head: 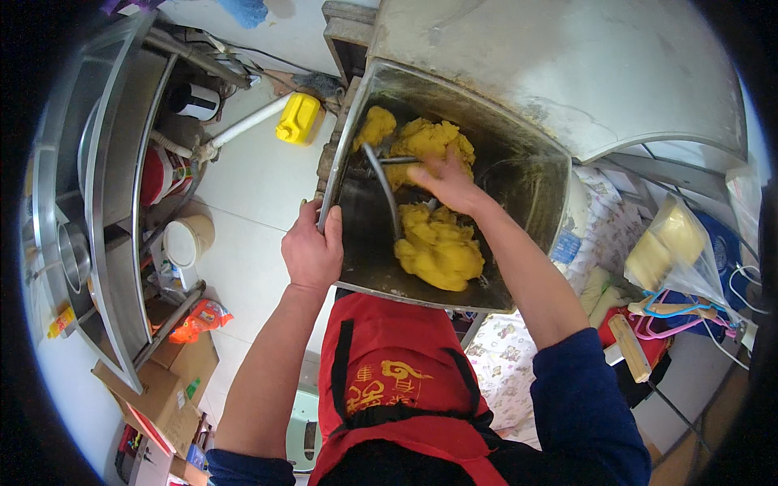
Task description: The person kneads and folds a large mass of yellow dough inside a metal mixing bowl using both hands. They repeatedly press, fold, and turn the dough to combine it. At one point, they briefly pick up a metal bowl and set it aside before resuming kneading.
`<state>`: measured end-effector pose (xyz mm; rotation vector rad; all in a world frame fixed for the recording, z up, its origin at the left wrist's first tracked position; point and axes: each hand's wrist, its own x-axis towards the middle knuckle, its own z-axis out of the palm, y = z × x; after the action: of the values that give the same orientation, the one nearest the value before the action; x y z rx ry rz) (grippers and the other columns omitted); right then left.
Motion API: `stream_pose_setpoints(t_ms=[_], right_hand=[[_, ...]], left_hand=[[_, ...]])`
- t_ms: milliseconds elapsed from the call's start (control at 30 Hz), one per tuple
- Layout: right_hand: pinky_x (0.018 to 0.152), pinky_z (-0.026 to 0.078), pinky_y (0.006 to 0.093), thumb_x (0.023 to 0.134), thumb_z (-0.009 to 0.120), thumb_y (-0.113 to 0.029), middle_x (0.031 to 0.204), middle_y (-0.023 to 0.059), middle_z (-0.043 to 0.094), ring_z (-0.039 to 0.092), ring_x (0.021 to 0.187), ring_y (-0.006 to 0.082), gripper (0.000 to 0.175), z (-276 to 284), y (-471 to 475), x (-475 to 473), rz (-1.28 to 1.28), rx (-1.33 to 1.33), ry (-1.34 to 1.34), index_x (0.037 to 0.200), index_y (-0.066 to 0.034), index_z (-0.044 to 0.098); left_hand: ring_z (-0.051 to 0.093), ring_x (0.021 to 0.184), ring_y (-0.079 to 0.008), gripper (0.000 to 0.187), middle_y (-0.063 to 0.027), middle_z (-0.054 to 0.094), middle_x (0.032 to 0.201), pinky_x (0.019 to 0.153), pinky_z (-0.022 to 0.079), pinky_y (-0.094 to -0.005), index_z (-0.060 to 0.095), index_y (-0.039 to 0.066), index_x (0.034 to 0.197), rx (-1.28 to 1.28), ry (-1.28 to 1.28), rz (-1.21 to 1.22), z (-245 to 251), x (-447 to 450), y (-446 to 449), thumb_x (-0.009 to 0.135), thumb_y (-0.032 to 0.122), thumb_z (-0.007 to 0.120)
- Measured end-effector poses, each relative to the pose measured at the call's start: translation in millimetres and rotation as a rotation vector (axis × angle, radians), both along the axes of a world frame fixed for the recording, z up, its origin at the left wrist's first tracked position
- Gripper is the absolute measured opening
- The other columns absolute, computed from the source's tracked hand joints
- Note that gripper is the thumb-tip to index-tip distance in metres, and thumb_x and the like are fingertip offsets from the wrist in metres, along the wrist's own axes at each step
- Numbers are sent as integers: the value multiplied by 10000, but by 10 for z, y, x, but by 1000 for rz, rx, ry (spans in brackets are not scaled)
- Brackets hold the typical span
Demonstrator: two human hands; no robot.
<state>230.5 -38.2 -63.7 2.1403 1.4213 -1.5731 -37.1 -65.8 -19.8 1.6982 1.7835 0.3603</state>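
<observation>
My left hand (313, 249) grips the left rim of a deep metal dough-mixer trough (535, 200), its thumb on the near side of the edge. Inside lie lumps of yellow dough: a large one (440, 252) near the front wall, another (428, 138) farther back and a smaller piece (377, 124) in the far left corner. A bent metal mixing bar (382, 182) runs between them. Over the back lump reaches my right hand (447, 179), slightly blurred, its thumb apart. The fingertips meet the dough, and whether they hold any of it is unclear.
A broad metal cover (559, 67) rises behind the trough. To the left are a yellow jug (299, 118), a lidded white bucket (188, 240) and a metal rack (112, 200). Clothes hangers (681, 310) and a clear bag (671, 243) sit at the right.
</observation>
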Motion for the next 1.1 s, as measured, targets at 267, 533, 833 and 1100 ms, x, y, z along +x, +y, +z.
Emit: stream_pose_setpoints(t_ms=[267, 533, 833, 1100], right_hand=[[1112, 321, 554, 713, 819, -436, 1493, 222, 371, 313, 1419, 390, 991, 319, -824, -120, 447, 183, -291, 1496, -93, 317], [1038, 431, 484, 775, 768, -365, 1392, 208, 475, 474, 1287, 379, 726, 661, -713, 340, 451, 441, -259, 1389, -120, 467], [1012, 414, 484, 840, 693, -228, 1377, 150, 474, 443, 1261, 363, 488, 519, -240, 797, 583, 933, -617, 1287, -90, 555], [1145, 294, 498, 882, 664, -383, 1513, 238, 288, 286, 1389, 447, 708, 361, -530, 684, 559, 823, -613, 1445, -42, 404]], left_hand=[[683, 785, -400, 380, -205, 707, 881, 702, 537, -461, 604, 14, 1096, -13, -20, 9, -23, -12, 2, 977, 371, 554], [682, 797, -397, 388, -196, 709, 894, 714, 535, -470, 611, 24, 1095, -15, -6, 5, 0, 7, 3, 978, 388, 543], [682, 781, -395, 395, -192, 705, 882, 702, 538, -468, 614, 35, 1110, 18, -34, 11, -56, -29, -81, 972, 399, 548], [681, 778, -399, 419, -200, 700, 872, 702, 539, -464, 612, 30, 1117, 33, -60, 19, -59, -23, -28, 970, 417, 547]])
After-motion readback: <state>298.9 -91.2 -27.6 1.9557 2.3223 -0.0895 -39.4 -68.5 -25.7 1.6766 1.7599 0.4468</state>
